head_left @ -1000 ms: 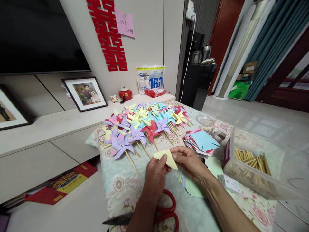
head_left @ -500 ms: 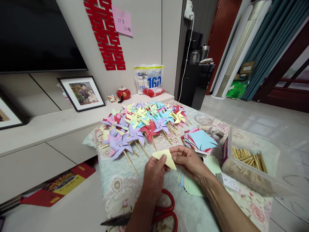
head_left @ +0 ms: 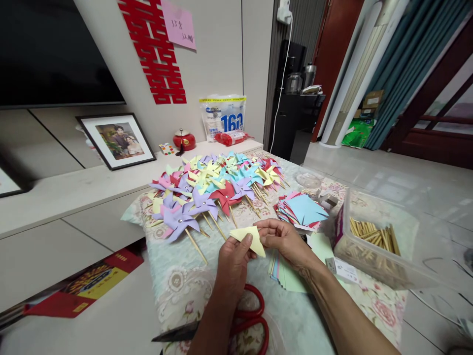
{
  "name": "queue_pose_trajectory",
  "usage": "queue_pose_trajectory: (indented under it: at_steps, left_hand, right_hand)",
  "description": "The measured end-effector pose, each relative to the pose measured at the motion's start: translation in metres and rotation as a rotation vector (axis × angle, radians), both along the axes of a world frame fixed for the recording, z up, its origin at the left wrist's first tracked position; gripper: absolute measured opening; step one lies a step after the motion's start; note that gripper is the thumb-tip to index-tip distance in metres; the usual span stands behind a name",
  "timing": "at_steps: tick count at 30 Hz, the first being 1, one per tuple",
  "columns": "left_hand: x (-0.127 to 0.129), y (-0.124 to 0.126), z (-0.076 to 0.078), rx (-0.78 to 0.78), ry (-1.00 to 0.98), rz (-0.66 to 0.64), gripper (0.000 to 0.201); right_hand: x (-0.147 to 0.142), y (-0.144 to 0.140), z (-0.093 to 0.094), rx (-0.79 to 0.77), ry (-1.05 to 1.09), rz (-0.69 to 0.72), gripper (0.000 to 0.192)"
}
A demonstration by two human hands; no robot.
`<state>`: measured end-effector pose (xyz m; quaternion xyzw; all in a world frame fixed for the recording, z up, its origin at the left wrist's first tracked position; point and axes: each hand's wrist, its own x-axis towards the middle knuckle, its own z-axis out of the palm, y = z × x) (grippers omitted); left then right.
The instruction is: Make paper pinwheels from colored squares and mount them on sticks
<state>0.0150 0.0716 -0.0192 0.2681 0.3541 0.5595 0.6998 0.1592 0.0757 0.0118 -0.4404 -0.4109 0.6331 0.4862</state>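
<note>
A small folded piece of pale yellow paper [head_left: 257, 242] is between my two hands over the table. My left hand [head_left: 232, 261] grips it, with the thumb pressed flat on top and the fingers beneath. My right hand [head_left: 286, 242] is closed at the paper's right edge, thumb and fingertips together. Under my left forearm lie scissors with red handles [head_left: 263, 301], their dark blades partly covered by the arm. Just beyond the hands, finished paper pinwheels [head_left: 226, 197] on wooden sticks form a colourful pile.
Cut paper squares [head_left: 306, 209] are stacked behind my right hand, and plain pastel sheets [head_left: 295, 282] lie under that forearm. A clear plastic box [head_left: 388, 276] of short wooden sticks [head_left: 373, 236] stands at the right, beside a small white box [head_left: 342, 270]. A framed photo [head_left: 117, 140] leans on the cabinet.
The view has shifted slightly, so the surroundings sit a little further left. Both hands keep their hold on the yellow paper, which shows almost the same fold.
</note>
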Motion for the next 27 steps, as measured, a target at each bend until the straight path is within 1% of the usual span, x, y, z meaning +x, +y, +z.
queue_pose_trajectory:
  at_steps: [3,5,7,9,11,13,15,16,18,21,27]
  left_hand:
    - [0.003,-0.001,0.0,0.008,0.052,0.042,0.038]
    - [0.005,-0.003,0.0,0.012,0.07,0.056,0.037]
    - [0.004,-0.003,0.002,0.021,0.067,0.043,0.034]
    - [0.002,-0.004,0.005,0.032,0.034,0.028,0.031]
    - [-0.001,-0.004,0.008,0.032,-0.023,0.027,0.033]
    - [-0.004,-0.004,0.011,0.029,-0.077,0.036,0.04]
    - [-0.004,-0.004,0.012,0.045,-0.099,0.048,0.046]
    - [-0.004,-0.004,0.012,0.06,-0.098,0.057,0.048]
    - [-0.003,-0.005,0.011,0.091,-0.08,0.066,0.052]
    - [0.0,-0.006,0.011,0.104,-0.057,0.063,0.052]
    - [-0.001,-0.008,0.013,0.091,-0.05,0.046,0.046]
  right_hand:
    - [0.0,0.0,-0.001,0.022,-0.042,-0.002,0.039]
    - [-0.001,0.0,-0.001,0.04,-0.054,0.009,0.037]
    - [-0.001,0.001,-0.002,0.043,-0.039,0.009,0.034]
    - [-0.001,0.001,-0.002,0.031,0.0,-0.02,0.032]
    - [-0.001,0.001,0.0,0.008,0.046,-0.069,0.038]
    - [-0.001,0.0,0.002,-0.01,0.083,-0.103,0.047]
    - [-0.001,-0.001,0.004,-0.027,0.113,-0.114,0.054]
    - [-0.001,-0.001,0.004,-0.037,0.127,-0.111,0.054]
    - [-0.002,-0.002,0.004,-0.054,0.152,-0.094,0.05]
    - [-0.003,-0.002,0.002,-0.058,0.175,-0.065,0.041]
    - [-0.002,-0.002,-0.001,-0.055,0.155,-0.045,0.039]
